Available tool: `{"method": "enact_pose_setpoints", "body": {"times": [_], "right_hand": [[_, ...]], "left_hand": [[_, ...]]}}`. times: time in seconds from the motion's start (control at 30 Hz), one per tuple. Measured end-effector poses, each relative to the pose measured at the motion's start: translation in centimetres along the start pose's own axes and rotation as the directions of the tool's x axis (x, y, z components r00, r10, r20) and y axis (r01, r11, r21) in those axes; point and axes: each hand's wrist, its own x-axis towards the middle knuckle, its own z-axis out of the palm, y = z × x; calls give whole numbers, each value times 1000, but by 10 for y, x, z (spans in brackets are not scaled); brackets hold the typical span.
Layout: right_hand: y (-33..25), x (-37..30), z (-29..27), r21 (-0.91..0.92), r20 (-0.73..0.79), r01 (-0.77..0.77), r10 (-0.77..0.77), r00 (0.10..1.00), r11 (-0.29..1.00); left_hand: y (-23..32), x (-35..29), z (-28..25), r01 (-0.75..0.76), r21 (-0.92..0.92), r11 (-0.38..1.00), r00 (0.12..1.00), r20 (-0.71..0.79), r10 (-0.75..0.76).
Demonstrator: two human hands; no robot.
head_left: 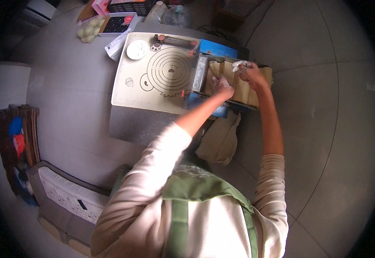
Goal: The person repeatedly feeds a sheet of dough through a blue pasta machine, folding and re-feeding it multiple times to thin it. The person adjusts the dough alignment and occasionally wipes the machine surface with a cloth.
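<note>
A pale dough sheet (242,92) lies in loose folds across the tray of a dough-rolling machine (217,48) with blue end covers. On the sheet's left part, close to the metal roller, rests my left hand (222,86), dusted white, its fingers apart and touching the dough. Above the middle of the sheet is my right hand (249,74), with curled fingers closed together. Something white, perhaps flour, coats or fills its fingertips; I cannot tell which. A cream pastry mat (131,92) with printed circles lies left of the machine. On it stands a white bowl (137,50) of white contents.
Below the machine hangs a beige cloth or bag (218,139). Behind the mat stand a white box (117,23), a bag of pale round things (90,30) and clear plastic jugs (176,16). A grey seat with a white patterned cover (69,193) stands at lower left.
</note>
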Motion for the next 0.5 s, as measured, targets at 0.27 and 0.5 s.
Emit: {"method": "enact_pose_setpoints", "body": {"times": [0.27, 0.5], "right_hand": [[-8, 8, 4, -82, 187, 51, -35, 982, 995], [-3, 4, 14, -44, 8, 41, -41, 999, 998]], "left_hand": [[-11, 27, 60, -120, -52, 991, 990, -85, 115], [-15, 29, 64, -324, -142, 935, 945, -96, 313]]}}
